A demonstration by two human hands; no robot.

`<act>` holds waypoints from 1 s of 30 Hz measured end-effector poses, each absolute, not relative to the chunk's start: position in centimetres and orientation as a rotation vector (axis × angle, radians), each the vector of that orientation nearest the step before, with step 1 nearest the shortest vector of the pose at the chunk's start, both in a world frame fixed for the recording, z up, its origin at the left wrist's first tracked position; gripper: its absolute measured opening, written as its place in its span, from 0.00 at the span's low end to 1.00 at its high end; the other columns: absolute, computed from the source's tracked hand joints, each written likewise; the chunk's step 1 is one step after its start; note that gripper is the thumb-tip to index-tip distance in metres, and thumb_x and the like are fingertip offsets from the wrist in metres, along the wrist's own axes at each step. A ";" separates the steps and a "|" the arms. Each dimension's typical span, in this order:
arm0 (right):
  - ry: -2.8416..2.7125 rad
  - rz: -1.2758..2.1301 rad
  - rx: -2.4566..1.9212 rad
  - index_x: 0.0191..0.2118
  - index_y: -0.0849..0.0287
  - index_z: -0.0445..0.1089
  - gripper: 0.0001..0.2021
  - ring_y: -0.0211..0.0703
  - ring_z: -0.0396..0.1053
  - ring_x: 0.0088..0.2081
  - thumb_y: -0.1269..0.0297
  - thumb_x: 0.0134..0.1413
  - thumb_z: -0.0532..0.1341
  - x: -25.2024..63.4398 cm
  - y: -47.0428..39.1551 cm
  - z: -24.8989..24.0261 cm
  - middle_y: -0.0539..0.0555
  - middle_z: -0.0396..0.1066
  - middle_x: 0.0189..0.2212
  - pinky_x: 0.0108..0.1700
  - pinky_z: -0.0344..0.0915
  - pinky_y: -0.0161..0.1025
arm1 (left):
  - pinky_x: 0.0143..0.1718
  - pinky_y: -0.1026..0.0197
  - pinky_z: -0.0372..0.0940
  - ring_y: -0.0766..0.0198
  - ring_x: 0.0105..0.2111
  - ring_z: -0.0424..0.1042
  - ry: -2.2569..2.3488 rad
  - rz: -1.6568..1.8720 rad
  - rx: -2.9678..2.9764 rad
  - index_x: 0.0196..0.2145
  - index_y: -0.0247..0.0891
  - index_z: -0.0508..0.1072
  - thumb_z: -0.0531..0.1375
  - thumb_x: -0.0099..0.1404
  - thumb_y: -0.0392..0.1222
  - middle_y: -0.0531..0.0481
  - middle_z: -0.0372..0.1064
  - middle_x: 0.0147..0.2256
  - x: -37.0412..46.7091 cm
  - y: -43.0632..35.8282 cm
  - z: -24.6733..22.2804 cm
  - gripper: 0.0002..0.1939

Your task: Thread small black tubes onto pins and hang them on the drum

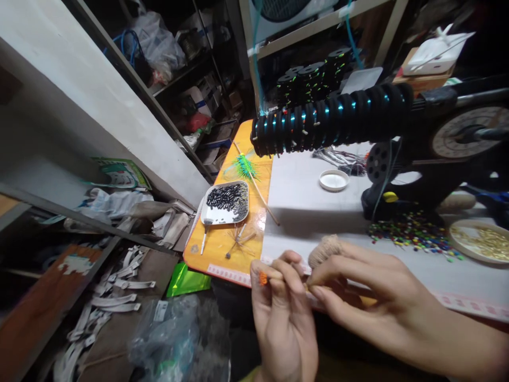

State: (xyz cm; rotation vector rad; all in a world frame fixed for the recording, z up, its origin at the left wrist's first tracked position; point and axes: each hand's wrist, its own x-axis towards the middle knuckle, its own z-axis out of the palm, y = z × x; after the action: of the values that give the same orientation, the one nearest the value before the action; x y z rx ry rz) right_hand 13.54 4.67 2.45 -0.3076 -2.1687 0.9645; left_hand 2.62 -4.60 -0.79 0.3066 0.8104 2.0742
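Note:
My left hand (284,318) is closed at the table's front edge, its palm turned up. Between its thumb and fingers shows a small orange-tipped piece (263,278); the rest of that piece is hidden by the fingers. Just to the right, my right hand (369,297) is pinched, thumb against fingertips, close beside the left fingers. What the pinch holds is too small to make out. A tan, rough-textured round thing (326,250) shows at the right index finger; I cannot tell whether it is worn, held or lying behind.
A white tray (204,216) of black and grey beads stands left on the yellow table (254,241), near a green bristly piece on a stick (244,165). A black machine arm with ridged rings (334,119) spans above. Coloured beads (413,231) and a gold-filled dish (457,244) lie right.

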 end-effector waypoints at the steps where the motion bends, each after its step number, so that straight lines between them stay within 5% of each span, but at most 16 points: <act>1: -2.195 0.936 -0.282 0.39 0.56 0.71 0.07 0.36 0.71 0.32 0.75 0.64 0.60 13.7 4.6 2.3 0.52 0.72 0.32 0.31 0.70 0.31 | 0.50 0.60 0.74 0.62 0.43 0.75 0.742 2.069 0.222 0.32 0.46 0.79 0.73 0.63 0.50 0.55 0.63 0.26 2.7 -4.6 -0.6 0.09; 5: -2.246 0.686 -0.253 0.45 0.54 0.69 0.09 0.39 0.75 0.38 0.74 0.62 0.61 14.4 5.0 1.8 0.54 0.73 0.37 0.37 0.72 0.31 | 0.49 0.64 0.75 0.75 0.21 0.62 0.596 2.123 0.109 0.29 0.42 0.76 0.75 0.59 0.44 0.62 0.48 0.20 0.8 -5.3 1.4 0.12; 7: -2.229 0.566 -0.303 0.46 0.53 0.69 0.10 0.40 0.75 0.38 0.74 0.62 0.61 14.6 5.3 1.6 0.54 0.73 0.38 0.38 0.72 0.32 | 0.33 0.74 0.73 0.77 0.15 0.48 0.679 2.260 0.307 0.30 0.41 0.74 0.73 0.64 0.42 0.64 0.48 0.20 -1.8 -5.8 2.2 0.11; 9: -2.229 0.528 -0.322 0.47 0.52 0.69 0.11 0.42 0.75 0.38 0.74 0.63 0.60 14.6 5.5 1.5 0.55 0.73 0.38 0.37 0.71 0.35 | 0.18 0.75 0.59 0.75 0.15 0.49 0.990 2.403 0.712 0.35 0.44 0.72 0.68 0.69 0.44 0.62 0.54 0.21 -5.3 -6.2 2.4 0.08; 12: -2.264 0.597 -0.300 0.47 0.52 0.69 0.11 0.43 0.74 0.36 0.74 0.63 0.59 14.3 5.4 1.5 0.54 0.73 0.36 0.34 0.70 0.38 | 0.25 0.68 0.60 0.68 0.22 0.61 1.943 2.216 1.301 0.38 0.46 0.67 0.62 0.74 0.43 0.60 0.58 0.24 -10.7 -6.0 1.3 0.07; 15: -2.258 0.647 -0.312 0.46 0.52 0.68 0.10 0.44 0.73 0.35 0.74 0.63 0.59 14.1 5.4 1.3 0.54 0.72 0.35 0.34 0.68 0.40 | 0.28 0.63 0.59 0.64 0.24 0.66 2.192 1.962 1.471 0.37 0.42 0.69 0.66 0.70 0.39 0.56 0.65 0.26 -14.3 -5.2 0.2 0.07; 22: -2.308 0.615 -0.266 0.47 0.54 0.69 0.09 0.42 0.72 0.36 0.72 0.64 0.60 14.3 6.0 0.2 0.54 0.71 0.37 0.33 0.67 0.38 | 0.42 0.57 0.64 0.55 0.39 0.74 2.248 1.525 1.747 0.42 0.41 0.71 0.58 0.72 0.38 0.47 0.75 0.38 -18.4 -2.4 2.8 0.03; 30: -2.304 0.589 -0.226 0.47 0.55 0.69 0.09 0.42 0.72 0.39 0.73 0.65 0.59 14.2 6.3 0.4 0.55 0.71 0.39 0.35 0.69 0.36 | 0.37 0.60 0.67 0.59 0.32 0.74 2.121 1.204 1.910 0.38 0.39 0.79 0.54 0.73 0.37 0.49 0.73 0.31 -20.0 -2.0 3.9 0.12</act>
State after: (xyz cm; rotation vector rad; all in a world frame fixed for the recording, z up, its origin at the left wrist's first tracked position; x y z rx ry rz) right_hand 14.17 6.27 0.42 -0.2259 -2.3036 0.5894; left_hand -19.96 -1.98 3.87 1.9100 2.1205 1.2039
